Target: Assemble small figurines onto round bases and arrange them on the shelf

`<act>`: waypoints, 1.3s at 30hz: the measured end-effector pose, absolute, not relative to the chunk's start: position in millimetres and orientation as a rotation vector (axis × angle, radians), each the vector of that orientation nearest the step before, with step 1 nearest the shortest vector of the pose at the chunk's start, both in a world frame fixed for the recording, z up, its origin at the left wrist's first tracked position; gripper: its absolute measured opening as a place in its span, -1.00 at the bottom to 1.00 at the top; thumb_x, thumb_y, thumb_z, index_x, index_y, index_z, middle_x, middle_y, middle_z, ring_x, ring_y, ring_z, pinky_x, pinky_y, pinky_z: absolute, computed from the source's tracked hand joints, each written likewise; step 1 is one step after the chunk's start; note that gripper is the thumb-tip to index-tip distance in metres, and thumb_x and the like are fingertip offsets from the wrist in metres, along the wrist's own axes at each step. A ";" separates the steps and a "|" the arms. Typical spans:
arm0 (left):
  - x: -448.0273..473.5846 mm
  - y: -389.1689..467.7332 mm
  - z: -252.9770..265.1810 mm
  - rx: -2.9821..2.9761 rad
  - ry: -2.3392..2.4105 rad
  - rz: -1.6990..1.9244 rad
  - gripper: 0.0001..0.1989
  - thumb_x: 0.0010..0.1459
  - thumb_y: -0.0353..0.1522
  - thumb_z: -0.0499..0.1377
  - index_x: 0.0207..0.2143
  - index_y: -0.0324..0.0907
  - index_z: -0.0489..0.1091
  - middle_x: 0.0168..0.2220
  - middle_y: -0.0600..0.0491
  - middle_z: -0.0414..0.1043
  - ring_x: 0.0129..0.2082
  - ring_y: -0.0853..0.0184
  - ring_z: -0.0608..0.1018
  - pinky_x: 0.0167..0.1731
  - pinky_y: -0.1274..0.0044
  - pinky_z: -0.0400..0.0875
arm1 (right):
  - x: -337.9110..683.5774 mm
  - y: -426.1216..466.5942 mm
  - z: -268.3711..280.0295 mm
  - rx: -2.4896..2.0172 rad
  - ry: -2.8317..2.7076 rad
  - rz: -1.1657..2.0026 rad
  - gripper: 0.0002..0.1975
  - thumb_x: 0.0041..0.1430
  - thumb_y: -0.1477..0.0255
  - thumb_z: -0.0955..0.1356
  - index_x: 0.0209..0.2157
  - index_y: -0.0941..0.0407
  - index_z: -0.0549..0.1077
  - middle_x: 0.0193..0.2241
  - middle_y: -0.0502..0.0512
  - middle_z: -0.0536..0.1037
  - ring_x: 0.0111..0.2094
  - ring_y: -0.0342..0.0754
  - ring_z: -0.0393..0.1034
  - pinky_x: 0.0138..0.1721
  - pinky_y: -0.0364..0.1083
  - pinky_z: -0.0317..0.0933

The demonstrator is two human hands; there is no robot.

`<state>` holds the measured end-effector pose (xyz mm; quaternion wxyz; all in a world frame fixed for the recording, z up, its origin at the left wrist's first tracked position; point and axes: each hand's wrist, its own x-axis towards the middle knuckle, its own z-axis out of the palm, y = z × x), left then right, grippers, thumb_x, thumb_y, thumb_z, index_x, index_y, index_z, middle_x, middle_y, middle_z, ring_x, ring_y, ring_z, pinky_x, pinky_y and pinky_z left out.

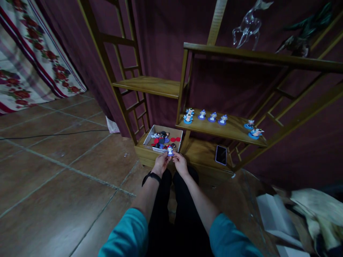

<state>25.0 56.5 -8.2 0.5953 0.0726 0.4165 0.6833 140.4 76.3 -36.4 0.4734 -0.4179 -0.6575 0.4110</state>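
Between my two hands is a small white figurine [170, 150] with a purple hat and a purple round base. My left hand [161, 162] pinches it from the left, and my right hand [180, 163] has its fingers closed at the base's right side. Just beyond them, a cardboard box [181, 135] holds more figurines and red, black and purple discs. Similar purple-based figurines [213, 117] stand in a row on the shelf [227, 127] to the right. Blue-based figurines [188, 118] stand at that shelf's left end, with two others [255, 133] at its right end.
A phone [221, 155] lies on the lower shelf [199, 151]. Above stand a clear glass deer [249, 26] and a dark green ornament [300, 39]. Shelf posts [183, 84] rise close by. A black cable [66, 134] crosses the floor; white boxes [277, 217] lie at right.
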 end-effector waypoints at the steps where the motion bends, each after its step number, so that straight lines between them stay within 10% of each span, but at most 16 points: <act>1: 24.5 56.9 -8.4 0.175 0.962 1.579 -0.98 0.04 -0.53 0.17 -0.42 -0.31 0.39 -0.54 0.03 0.44 -0.58 0.49 0.47 -0.51 0.66 0.43 | 140.1 75.8 -36.3 -1.024 -1.613 0.990 -0.58 0.00 0.54 0.20 -0.10 0.03 0.46 -0.31 0.03 0.49 -0.35 -0.12 0.40 -0.23 -0.11 0.32; 39: 28.2 56.8 -5.9 0.188 0.983 1.590 -0.90 -0.03 -0.60 0.20 -0.43 -0.29 0.41 -0.49 0.03 0.45 -0.51 0.48 0.49 -0.42 0.64 0.43 | 139.3 77.3 -27.9 -1.092 -1.618 0.974 -0.57 -0.01 0.55 0.23 -0.11 -0.04 0.47 -0.21 0.01 0.41 -0.26 -0.13 0.37 -0.10 -0.12 0.25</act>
